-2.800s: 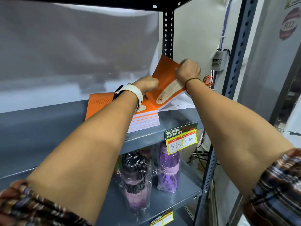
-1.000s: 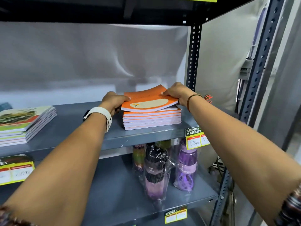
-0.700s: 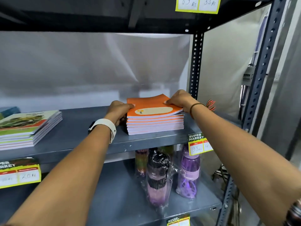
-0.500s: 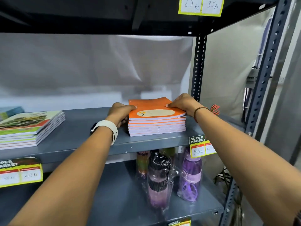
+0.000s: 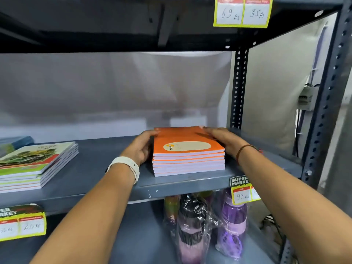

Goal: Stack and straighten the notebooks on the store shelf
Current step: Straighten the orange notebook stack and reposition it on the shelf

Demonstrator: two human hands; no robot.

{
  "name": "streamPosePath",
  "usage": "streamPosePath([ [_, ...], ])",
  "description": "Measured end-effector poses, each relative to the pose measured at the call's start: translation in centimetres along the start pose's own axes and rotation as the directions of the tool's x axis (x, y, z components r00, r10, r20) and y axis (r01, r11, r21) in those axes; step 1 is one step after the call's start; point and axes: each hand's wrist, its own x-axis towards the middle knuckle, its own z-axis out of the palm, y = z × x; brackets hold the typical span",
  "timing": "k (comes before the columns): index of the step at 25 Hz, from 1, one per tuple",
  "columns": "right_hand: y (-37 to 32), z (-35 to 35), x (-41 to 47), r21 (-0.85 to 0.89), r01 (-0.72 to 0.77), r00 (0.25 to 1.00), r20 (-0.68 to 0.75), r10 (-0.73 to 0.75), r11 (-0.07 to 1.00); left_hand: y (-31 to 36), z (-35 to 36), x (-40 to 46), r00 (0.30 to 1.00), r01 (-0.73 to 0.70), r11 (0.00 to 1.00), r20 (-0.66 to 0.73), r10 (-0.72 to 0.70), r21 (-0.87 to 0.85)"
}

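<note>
Orange notebooks [image 5: 188, 155]: on shelf [image 5: 95, 168], top copy now flush, earlier tilted | left hand [image 5: 142, 147], right hand [image 5: 222, 140]: grip spread flat against stack sides | judgement: squaring nearly complete.

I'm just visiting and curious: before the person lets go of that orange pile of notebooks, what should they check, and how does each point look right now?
1. Orange notebooks squared at the front edge: ok.
2. Top notebook flat, not lifted: ok.
3. Left hand against the pile's left side: ok.
4. Right hand against the right side: ok.
5. Pile fully on the shelf, clear of its lip: ok.
6. Back edges aligned: cannot tell, hidden from this view.
</note>
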Motion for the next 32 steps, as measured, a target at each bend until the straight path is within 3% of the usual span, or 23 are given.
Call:
streamPosePath([
  [3,-0.7,0.7,1.5,0.254,-0.107,0.988,0.131,0.076,0.961,0.5,0.2,1.5,0.998,0.057,0.996,0.026,-0.055,-0.075],
  [5,-1.3,1.2,2.0,0.286,-0.156,0.976,0.189,0.104,0.945,0.6,0.6,2.5,0.996,0.083,0.993,0.042,-0.08,-0.08],
  [10,-1.0,1.3,4.3,0.292,-0.176,0.975,0.18,0.127,0.94,0.2,1.1,4.6,0.995,0.07,0.996,-0.065,-0.073,-0.055],
  [17,-2.0,2.2,3.9,0.139,-0.13,0.983,0.146,0.109,0.982,0.1,0.9,6.0,0.991,0.078,0.994,-0.099,-0.085,-0.074],
  [28,-0.9,1.1,-0.1,0.345,-0.192,0.971,0.203,0.126,0.919,-0.1,0.9,2.3,0.994,0.091,0.996,-0.061,-0.093,-0.023],
  [32,-0.5,1.2,-3.0,0.386,-0.178,0.976,0.189,0.111,0.905,-0.8,0.9,0.0,0.992,0.119,0.988,-0.016,-0.121,-0.096],
])
